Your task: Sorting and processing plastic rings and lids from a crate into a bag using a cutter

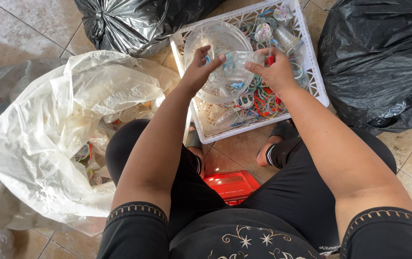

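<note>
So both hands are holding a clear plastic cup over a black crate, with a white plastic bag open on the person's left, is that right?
Not quite: the crate is white, not black; the black things are the tied bags beside it. The head view shows this. The rest holds: the left hand and right hand hold a clear plastic cup over the crate, and the white plastic bag lies open on the person's left.
</note>
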